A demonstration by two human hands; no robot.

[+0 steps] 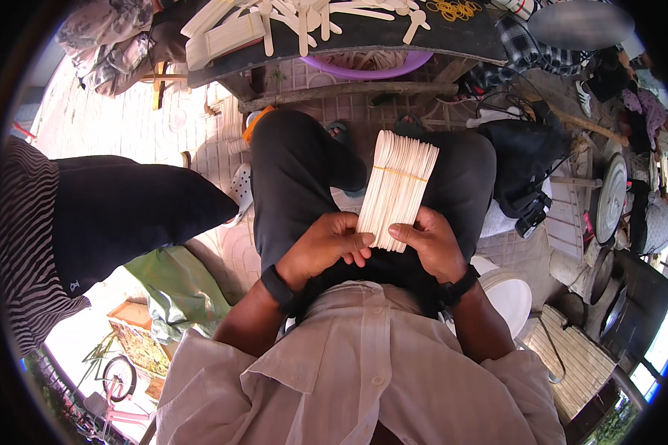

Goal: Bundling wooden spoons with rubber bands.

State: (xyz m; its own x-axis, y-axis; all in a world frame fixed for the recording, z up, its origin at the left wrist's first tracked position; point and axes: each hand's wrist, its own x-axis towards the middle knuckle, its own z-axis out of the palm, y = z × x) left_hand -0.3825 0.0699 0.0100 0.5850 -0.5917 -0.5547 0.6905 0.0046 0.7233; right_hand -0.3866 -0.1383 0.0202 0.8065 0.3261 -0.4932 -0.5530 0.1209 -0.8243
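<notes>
A bundle of thin, pale wooden sticks (395,200) with rounded ends is held over my lap, tilted a little to the right at its far end. One yellow rubber band (399,173) runs round its upper part. My left hand (325,245) grips the near left corner, thumb on the face and fingers partly hidden beneath. At the near right edge, my right hand (432,241) is closed on the same bundle with its thumb across the front. Both wrists wear dark bands.
A dark table (453,37) ahead bears loose wooden spoons (304,26), stacked sticks (226,41) and yellow rubber bands (454,10). Below it stands a purple basin (393,72). A person's dark-clothed leg (126,215) is close on my left. A white bucket (506,300) stands by my right side.
</notes>
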